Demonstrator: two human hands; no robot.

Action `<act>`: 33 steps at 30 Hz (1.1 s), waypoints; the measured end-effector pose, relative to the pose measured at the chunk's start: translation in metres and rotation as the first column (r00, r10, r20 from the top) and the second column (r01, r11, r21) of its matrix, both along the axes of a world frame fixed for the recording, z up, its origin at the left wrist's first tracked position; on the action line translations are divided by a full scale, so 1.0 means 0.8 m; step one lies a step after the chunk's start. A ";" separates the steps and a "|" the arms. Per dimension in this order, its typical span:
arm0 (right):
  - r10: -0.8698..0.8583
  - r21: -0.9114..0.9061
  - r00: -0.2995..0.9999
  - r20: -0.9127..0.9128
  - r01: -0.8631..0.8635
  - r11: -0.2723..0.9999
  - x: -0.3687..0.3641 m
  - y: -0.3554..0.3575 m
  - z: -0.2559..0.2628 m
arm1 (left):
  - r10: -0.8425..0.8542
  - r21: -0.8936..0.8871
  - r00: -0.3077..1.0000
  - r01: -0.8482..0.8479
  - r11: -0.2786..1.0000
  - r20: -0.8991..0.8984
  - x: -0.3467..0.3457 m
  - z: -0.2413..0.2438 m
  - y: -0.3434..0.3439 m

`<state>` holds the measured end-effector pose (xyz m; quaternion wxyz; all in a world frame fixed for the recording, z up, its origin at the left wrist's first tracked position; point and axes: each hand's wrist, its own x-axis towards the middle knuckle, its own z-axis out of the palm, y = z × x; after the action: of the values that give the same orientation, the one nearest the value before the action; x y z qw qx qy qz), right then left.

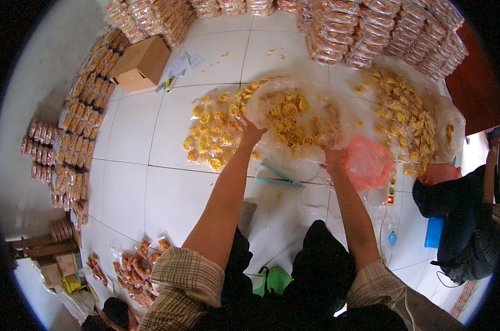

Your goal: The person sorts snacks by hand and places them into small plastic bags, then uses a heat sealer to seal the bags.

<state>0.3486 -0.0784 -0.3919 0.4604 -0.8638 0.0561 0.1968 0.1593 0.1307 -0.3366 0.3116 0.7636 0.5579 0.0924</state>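
Observation:
A large clear plastic bag (270, 155) lies on the floor before me with its mouth spread wide. Yellow, coiled crackers (289, 120) fill much of it. My left hand (252, 131) holds the bag's left edge, thumb spread inward and fingers partly hidden by the film. At the lower right rim, my right hand (332, 159) grips the plastic, its fingertips partly covered. Small clear packs of yellow crackers (210, 132) lie left of the bag. Beside my right hand rests a crumpled pink plastic bag (369, 163). A turquoise long-armed tool (281, 174) lies just below the bag.
Packed snacks stand in tall stacks (332, 33) at the back and along the left wall (74, 136). A cardboard box (141, 64) is at back left. More crackers (403, 116) and a lit power strip (390, 194) lie right. Another person (457, 227) sits at far right.

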 end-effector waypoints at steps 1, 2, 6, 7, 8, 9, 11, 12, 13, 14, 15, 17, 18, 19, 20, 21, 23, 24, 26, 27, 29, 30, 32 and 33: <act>0.046 0.000 0.997 0.056 -0.046 0.999 0.009 -0.001 -0.014 | -0.018 -0.057 0.998 0.021 0.998 0.054 0.003 0.001 0.004; 0.081 -0.007 0.990 0.119 -0.081 0.997 0.021 -0.006 -0.022 | -0.042 -0.117 0.992 0.056 0.992 0.116 0.011 0.004 0.004; 0.269 0.100 0.935 0.231 -0.298 0.949 0.039 0.004 0.067 | 0.119 -0.067 0.930 -0.102 0.993 0.348 0.015 0.027 0.023; 0.212 0.093 0.921 0.327 -0.254 0.963 0.051 0.006 0.089 | 0.162 -0.007 0.886 -0.177 0.984 0.435 0.034 0.047 0.023; 0.170 0.163 0.903 0.396 -0.251 0.954 0.063 0.005 0.111 | 0.166 -0.020 0.847 -0.181 0.983 0.505 0.046 0.066 0.022; 0.113 0.222 0.883 0.456 -0.236 0.946 0.078 -0.006 0.135 | 0.161 -0.043 0.807 -0.167 0.985 0.568 0.064 0.102 0.013; 0.022 0.329 0.830 0.557 -0.245 0.912 0.087 -0.008 0.183 | 0.176 -0.067 0.716 -0.178 0.982 0.675 0.072 0.143 0.006; -0.023 0.376 0.800 0.600 -0.257 0.890 0.085 -0.003 0.208 | 0.181 -0.067 0.666 -0.193 0.979 0.723 0.069 0.155 0.010; -0.070 0.416 0.769 0.636 -0.265 0.870 0.086 -0.002 0.222 | 0.186 -0.075 0.615 -0.202 0.977 0.766 0.065 0.161 0.010; -0.053 0.427 0.813 0.580 -0.248 0.869 0.082 -0.001 0.233 | 0.210 -0.171 0.575 -0.122 0.978 0.791 0.056 0.164 0.007; -0.017 0.348 0.786 0.618 -0.254 0.902 0.099 -0.015 0.225 | 0.230 -0.267 0.526 -0.006 0.964 0.819 0.059 0.164 -0.007; 0.055 0.172 0.712 0.700 -0.243 0.955 0.142 -0.051 0.208 | 0.181 -0.317 0.538 0.171 0.933 0.823 0.070 0.160 -0.037; 0.145 0.032 0.618 0.772 -0.266 0.963 0.127 -0.047 0.208 | 0.123 -0.279 0.614 0.164 0.946 0.780 0.051 0.149 -0.036; 0.243 -0.118 0.522 0.818 -0.260 0.958 0.106 -0.055 0.200 | 0.073 -0.255 0.691 0.164 0.953 0.719 0.035 0.146 -0.041; 0.341 -0.264 0.418 0.842 -0.233 0.936 0.087 -0.062 0.194 | 0.076 -0.228 0.732 0.110 0.967 0.677 0.023 0.146 -0.042; 0.396 -0.305 0.467 0.791 -0.260 0.916 0.085 -0.077 0.195 | 0.073 -0.203 0.758 0.079 0.976 0.648 0.022 0.153 -0.052; 0.499 -0.367 0.535 0.682 -0.341 0.866 0.079 -0.086 0.214 | -0.047 -0.038 0.781 0.089 0.995 0.622 0.007 0.172 -0.049; 0.512 -0.324 0.516 0.687 -0.414 0.851 0.047 -0.058 0.240 | -0.145 0.125 0.796 0.087 0.988 0.588 -0.031 0.179 -0.019; 0.551 -0.272 0.509 0.661 -0.522 0.808 -0.011 -0.030 0.274 | -0.148 0.217 0.841 0.037 0.975 0.521 -0.093 0.199 0.010; 0.570 -0.295 0.479 0.668 -0.533 0.793 -0.012 -0.033 0.281 | -0.090 0.154 0.841 0.008 0.988 0.534 -0.094 0.219 0.000; 0.606 -0.324 0.398 0.688 -0.579 0.748 -0.013 -0.018 0.298 | 0.005 0.148 0.870 -0.089 0.985 0.494 -0.122 0.250 0.001; 0.643 -0.384 0.319 0.696 -0.591 0.709 -0.028 -0.001 0.310 | 0.050 0.196 0.893 -0.152 0.969 0.447 -0.148 0.257 0.009; 0.709 -0.498 0.147 0.689 -0.615 0.611 -0.081 0.050 0.331 | 0.123 0.254 0.915 -0.233 0.939 0.384 -0.215 0.261 0.032; 0.727 -0.523 0.103 0.679 -0.626 0.578 -0.106 0.066 0.337 | 0.181 0.190 0.898 -0.274 0.943 0.400 -0.237 0.257 0.033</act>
<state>0.2638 -0.0253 -0.1226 0.2346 -0.7856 -0.5682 -0.0699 -0.0300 0.1572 -0.1309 0.3046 0.6927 0.5580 0.3407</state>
